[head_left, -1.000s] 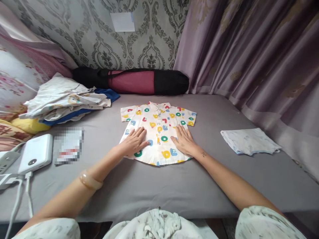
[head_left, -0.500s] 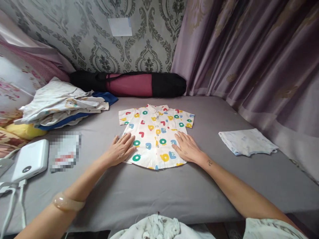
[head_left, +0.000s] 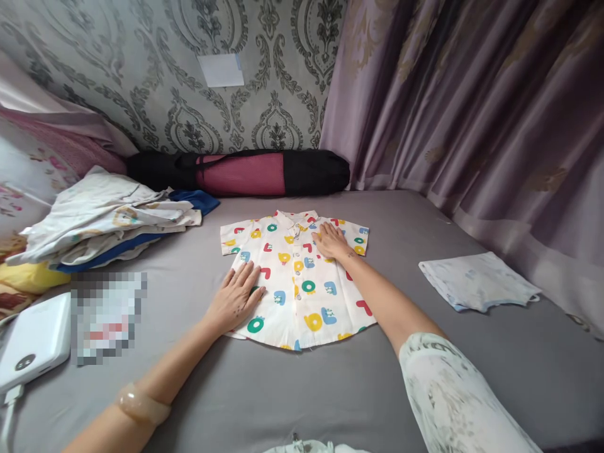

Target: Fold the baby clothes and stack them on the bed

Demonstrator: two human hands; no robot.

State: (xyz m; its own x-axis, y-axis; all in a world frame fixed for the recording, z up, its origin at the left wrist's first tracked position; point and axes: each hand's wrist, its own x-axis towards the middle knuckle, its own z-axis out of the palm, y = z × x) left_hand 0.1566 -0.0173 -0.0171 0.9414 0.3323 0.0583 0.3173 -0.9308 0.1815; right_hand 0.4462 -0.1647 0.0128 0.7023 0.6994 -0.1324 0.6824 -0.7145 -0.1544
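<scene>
Setting: grey damask wallpaper beyond the shirt, mauve curtain to its right; plain grey sheet beneath it. All positions are taken from the printed shirt.

Shirt: flat on the sheet, front up, collar away from the person, hem toward them, short sleeves out to both sides. Laid this way, presumably, so both side edges can be reached.

Left hand: palm down over the shirt's left edge, below the sleeve; fingers slightly spread, nothing pinched. Placement probably stops the cloth sliding.

Right hand: palm down on the shirt's upper chest, right of the collar; open, fingers a little apart. An open palm suits flattening cloth rather than lifting it. Pressure: cannot tell.

Surroundings: folded white garment right of the shirt, well apart; clothes heap to its left and farther back. The gaps presumably leave the sleeves unobstructed. Long black-and-maroon bag beyond the collar, along the wall, likely parked out of the way. White device with a cable, and pixelated packet, left of the shirt; packet's print unreadable.
</scene>
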